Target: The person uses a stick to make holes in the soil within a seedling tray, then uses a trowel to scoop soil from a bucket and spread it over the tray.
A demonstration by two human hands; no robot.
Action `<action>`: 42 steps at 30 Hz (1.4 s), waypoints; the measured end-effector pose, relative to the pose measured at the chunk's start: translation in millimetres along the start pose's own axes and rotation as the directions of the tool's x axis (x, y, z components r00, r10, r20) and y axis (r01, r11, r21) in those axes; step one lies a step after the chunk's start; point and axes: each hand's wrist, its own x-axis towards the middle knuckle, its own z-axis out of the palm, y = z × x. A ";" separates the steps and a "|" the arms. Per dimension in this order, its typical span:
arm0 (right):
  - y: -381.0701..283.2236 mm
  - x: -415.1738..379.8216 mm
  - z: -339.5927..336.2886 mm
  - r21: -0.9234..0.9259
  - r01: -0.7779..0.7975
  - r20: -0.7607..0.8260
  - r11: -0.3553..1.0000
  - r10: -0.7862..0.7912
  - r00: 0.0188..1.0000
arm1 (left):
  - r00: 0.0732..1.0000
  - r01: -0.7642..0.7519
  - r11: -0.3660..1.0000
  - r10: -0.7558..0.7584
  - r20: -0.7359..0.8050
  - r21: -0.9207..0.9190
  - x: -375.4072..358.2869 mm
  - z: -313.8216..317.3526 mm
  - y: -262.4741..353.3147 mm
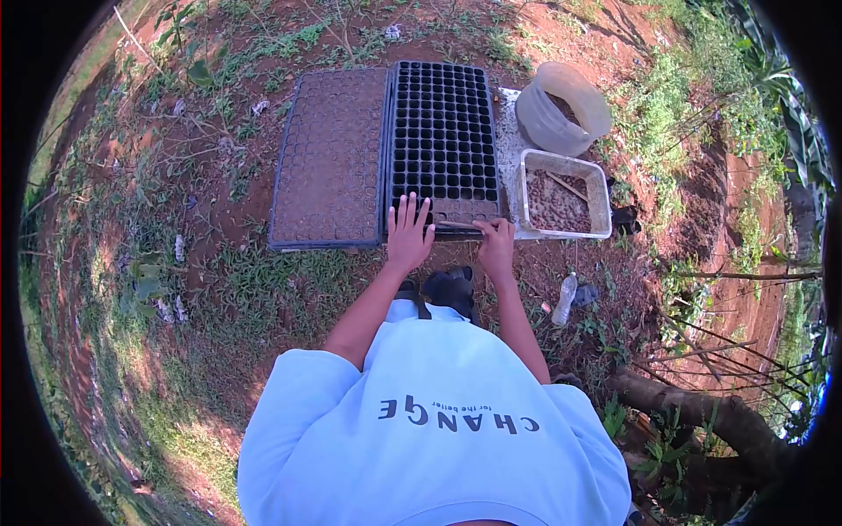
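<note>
A black seedling tray [443, 131] lies in front of me, its far cells dark and hollow, its nearest rows covered with brown soil [456, 209]. My left hand [410, 235] rests with fingers spread over the near left corner of this tray. At the near right corner, my right hand [496, 245] pinches a thin wooden stick [456, 225], which lies level across the near cells and points left. Close on the left is a second seedling tray [331, 158], its cells filled over with soil.
Right of the trays, a translucent bucket [561, 114] with soil inside stands behind a white rectangular basin [566, 195] holding brown grains and a stick. A plastic bottle [566, 298] lies on the ground at right. A thick log [702, 408] and thin branches lie at lower right.
</note>
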 end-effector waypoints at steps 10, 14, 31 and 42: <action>2.3 2.0 1.4 0.024 -0.016 0.018 1.000 0.016 1.000 | 1.000 0.008 1.000 -0.008 0.025 -0.012 1.1 -1.2 3.0; -1.4 1.9 2.4 -0.027 -0.045 -0.007 0.999 0.045 0.999 | 1.000 0.003 1.000 -0.003 0.026 -0.017 1.1 -1.8 2.2; -4.4 -1.3 2.2 -0.005 -0.075 -0.012 0.997 0.075 0.997 | 1.000 0.007 1.000 -0.007 0.020 -0.025 1.0 -1.1 2.8; -1.4 -6.7 1.9 0.010 -0.083 -0.045 0.997 0.083 0.995 | 1.000 0.001 1.000 0.000 0.017 -0.026 1.0 -2.3 2.8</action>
